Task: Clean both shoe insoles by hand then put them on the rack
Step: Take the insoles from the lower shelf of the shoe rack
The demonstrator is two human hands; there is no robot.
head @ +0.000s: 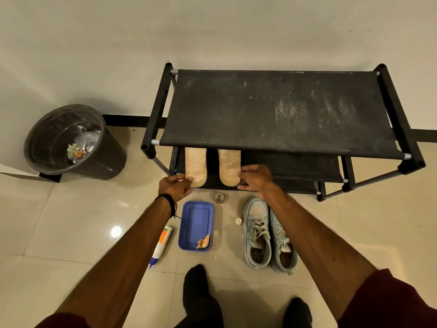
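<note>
Black rack (279, 110); tan mottled insoles (195, 166)

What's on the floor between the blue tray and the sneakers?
In the head view, only a small white cap lies on the tiles between the blue tray and the sneakers. It touches neither.

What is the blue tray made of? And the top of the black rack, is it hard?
The blue tray looks like smooth, shiny plastic: it shows soft glare and moulded rounded corners. The black rack top seems to be matte fabric stretched between bars, probably not hard; it sags slightly and shows dusty scuffs.
</note>
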